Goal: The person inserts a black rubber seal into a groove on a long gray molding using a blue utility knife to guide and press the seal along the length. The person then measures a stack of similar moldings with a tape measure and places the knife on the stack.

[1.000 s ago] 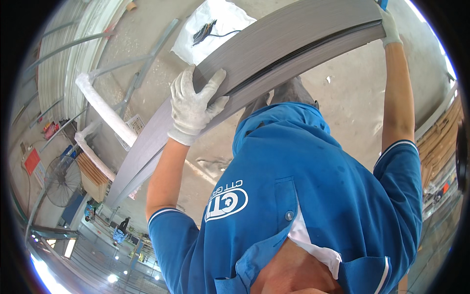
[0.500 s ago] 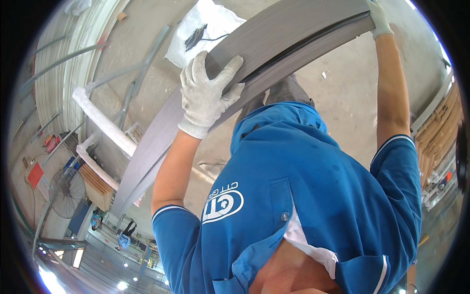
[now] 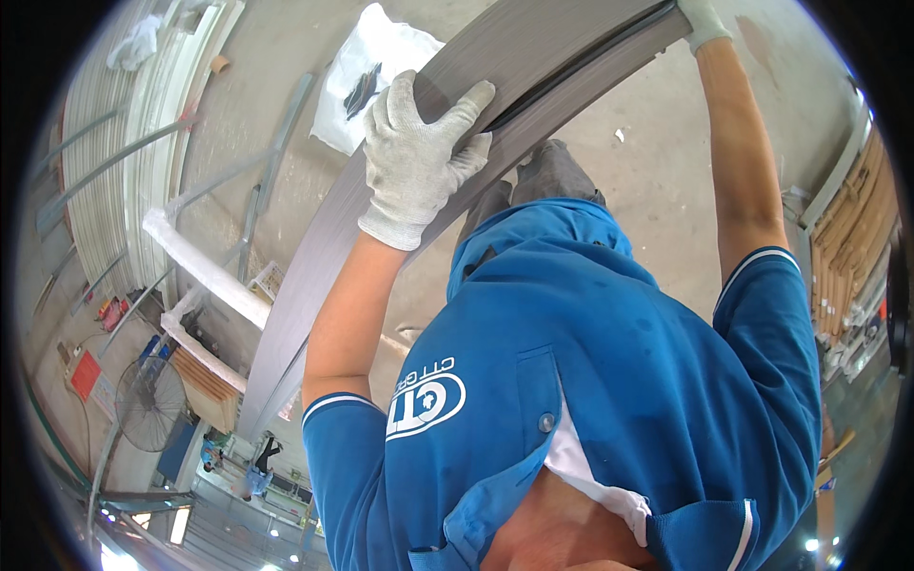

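A long grey plank with a faint wood-like grain slants from the upper right to the lower left. A dark groove or gap runs along it; whether it is one grooved plank or two together I cannot tell. My left hand, in a pale knitted glove, grips the plank near its middle, fingers spread over the face and thumb apart. At the upper right, my gloved right hand holds the plank's edge near its end; its fingers are partly cut off by the picture's rim.
White-wrapped rack arms stick out at the left, close to the plank. A white plastic sheet with a dark item lies on the floor beyond. Stacked long profiles, a standing fan and brown boards stand around. Other people are far off.
The plank's right end and my right hand have shifted left and slightly up in view. My left hand appears slightly farther up and right, still on the plank. The surroundings shift slightly.
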`<state>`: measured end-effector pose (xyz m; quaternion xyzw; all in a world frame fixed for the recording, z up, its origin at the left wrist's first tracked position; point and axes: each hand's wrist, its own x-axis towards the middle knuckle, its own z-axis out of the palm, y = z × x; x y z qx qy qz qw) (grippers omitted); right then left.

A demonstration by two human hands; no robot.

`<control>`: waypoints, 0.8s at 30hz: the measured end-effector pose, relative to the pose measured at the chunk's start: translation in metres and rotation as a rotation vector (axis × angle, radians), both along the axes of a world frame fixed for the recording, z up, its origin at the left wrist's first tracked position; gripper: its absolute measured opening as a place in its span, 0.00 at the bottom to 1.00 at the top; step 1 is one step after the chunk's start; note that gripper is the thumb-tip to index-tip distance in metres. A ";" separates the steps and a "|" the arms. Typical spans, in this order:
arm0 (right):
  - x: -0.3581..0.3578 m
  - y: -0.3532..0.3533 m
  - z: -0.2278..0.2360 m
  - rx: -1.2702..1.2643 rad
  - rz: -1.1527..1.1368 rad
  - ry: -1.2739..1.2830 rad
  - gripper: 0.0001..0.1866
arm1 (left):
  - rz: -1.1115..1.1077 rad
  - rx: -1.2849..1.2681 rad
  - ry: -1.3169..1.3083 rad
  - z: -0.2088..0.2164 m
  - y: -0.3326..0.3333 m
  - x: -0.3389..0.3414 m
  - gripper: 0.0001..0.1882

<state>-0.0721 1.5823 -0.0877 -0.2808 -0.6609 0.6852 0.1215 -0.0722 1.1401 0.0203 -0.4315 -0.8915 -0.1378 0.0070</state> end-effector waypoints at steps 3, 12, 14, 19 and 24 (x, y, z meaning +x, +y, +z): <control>0.000 0.000 -0.005 -0.020 -0.020 0.006 0.07 | -0.055 0.024 0.051 0.000 0.014 -0.005 0.27; -0.001 -0.004 -0.016 0.064 -0.011 0.020 0.07 | -0.107 0.078 0.046 -0.002 0.077 -0.019 0.26; -0.001 -0.009 -0.013 0.041 -0.010 0.026 0.07 | -0.118 0.086 0.046 -0.003 0.094 -0.022 0.26; -0.003 -0.021 -0.004 0.023 -0.013 0.058 0.09 | -0.145 0.083 0.024 -0.002 0.131 -0.031 0.26; -0.005 -0.024 -0.002 0.143 -0.028 0.021 0.12 | -0.225 0.081 0.049 -0.004 0.164 -0.043 0.28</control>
